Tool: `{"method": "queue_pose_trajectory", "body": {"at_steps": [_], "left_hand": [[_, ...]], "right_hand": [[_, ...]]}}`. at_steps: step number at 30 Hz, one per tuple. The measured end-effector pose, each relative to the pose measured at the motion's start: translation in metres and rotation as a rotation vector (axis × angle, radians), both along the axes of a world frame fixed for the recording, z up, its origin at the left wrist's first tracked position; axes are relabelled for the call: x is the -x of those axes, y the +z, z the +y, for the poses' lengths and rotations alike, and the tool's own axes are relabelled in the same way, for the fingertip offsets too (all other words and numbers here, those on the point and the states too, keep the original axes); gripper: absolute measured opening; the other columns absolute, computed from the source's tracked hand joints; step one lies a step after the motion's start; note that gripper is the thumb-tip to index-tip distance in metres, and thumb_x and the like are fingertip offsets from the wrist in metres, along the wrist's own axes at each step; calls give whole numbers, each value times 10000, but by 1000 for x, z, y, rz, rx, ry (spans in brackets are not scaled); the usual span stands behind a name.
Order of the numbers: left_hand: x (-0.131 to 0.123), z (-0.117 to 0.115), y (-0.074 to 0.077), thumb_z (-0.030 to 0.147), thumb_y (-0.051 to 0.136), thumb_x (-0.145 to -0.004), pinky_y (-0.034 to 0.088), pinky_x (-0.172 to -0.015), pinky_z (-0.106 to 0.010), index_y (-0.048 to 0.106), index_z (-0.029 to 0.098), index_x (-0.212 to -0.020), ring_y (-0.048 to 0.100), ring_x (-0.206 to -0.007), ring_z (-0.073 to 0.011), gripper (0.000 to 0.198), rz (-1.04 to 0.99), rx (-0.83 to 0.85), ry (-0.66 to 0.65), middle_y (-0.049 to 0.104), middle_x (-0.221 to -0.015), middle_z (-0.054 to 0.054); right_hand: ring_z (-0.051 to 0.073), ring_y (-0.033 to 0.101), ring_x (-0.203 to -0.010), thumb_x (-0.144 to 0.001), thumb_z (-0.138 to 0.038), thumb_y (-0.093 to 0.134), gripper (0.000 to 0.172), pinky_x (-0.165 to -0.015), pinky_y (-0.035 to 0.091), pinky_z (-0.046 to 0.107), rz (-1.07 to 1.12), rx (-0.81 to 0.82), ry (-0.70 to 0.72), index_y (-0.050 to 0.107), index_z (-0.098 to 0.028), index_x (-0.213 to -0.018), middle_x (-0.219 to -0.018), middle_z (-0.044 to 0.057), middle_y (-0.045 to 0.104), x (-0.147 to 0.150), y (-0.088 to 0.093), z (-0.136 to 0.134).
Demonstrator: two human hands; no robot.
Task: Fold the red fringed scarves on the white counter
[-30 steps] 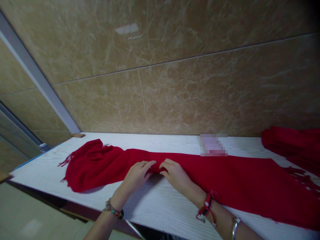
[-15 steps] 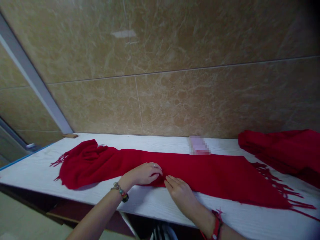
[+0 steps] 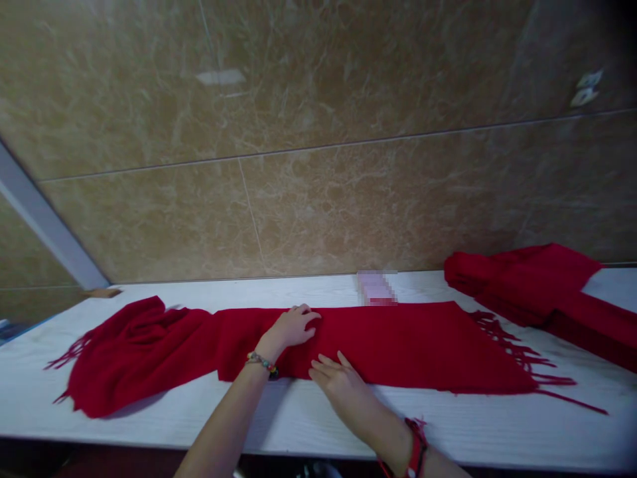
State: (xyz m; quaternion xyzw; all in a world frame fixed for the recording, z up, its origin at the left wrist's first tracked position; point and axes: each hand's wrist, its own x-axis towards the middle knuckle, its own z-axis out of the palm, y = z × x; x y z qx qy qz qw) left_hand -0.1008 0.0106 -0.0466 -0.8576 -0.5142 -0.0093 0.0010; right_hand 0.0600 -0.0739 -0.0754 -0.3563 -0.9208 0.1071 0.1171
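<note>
Nearest the viewer, two bare forearms reach in from the bottom edge over a white wood-grain tabletop (image 3: pixel 149 425). The right wrist wears a red cord bracelet (image 3: pixel 414 451). The left wrist wears a beaded bracelet (image 3: pixel 262 363).

The right hand (image 3: pixel 336 375) lies palm down and flat, with its fingers stretched out and the fingertips on the near edge of a red scarf (image 3: pixel 408 342). It holds nothing. Just beyond it and a little to the left, the left hand (image 3: pixel 294 327) rests palm down on top of the scarf. Its fingers are loosely spread and press the cloth without gripping it.

The scarf runs lengthwise across the tabletop, left to right, under both hands. Its left part is bunched and rumpled, with a fringe at the far left. Its right part lies smooth and ends in a fringe (image 3: pixel 517 352).

Behind the scarf, by the wall, sits a small pinkish patch (image 3: pixel 377 287), blurred out, so any writing on it cannot be read. At far right lies a pile (image 3: pixel 537 285) of more red cloth. Tan marbled wall tiles (image 3: pixel 318 166) fill the background.
</note>
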Motion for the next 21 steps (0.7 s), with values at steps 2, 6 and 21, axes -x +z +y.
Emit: {"method": "queue_pose_trajectory", "body": {"at_steps": [2,6,21], "left_hand": [[6,4,-3,240,427,-799,421,-839,-354,489,205,-1163,485,-1007,-226,370,8,-82,185,490,-1147,-100],[14,-1,-1,151,437,-759,409,-845,-300,545,186,-1030,494,-961,-186,294,-89,-138,106,512,-1073,-81],[29,-11,6,324,435,-796,368,-846,-459,459,175,-1182,407,-1102,-319,415,49,-97,571,412,-1232,-171]], "right_hand": [[196,387,-1187,-842,-31,298,405,-999,244,485,6,34,4,503,-162,-1166,-1237,79,501,-1,2,0],[170,382,-1190,-831,-16,288,437,-1017,223,457,31,76,-7,498,-186,-1175,-1244,59,498,-2,3,1],[163,425,-1154,-807,-19,292,444,-1014,226,413,83,84,-40,528,-171,-1151,-1211,67,529,-3,-5,4]]}}
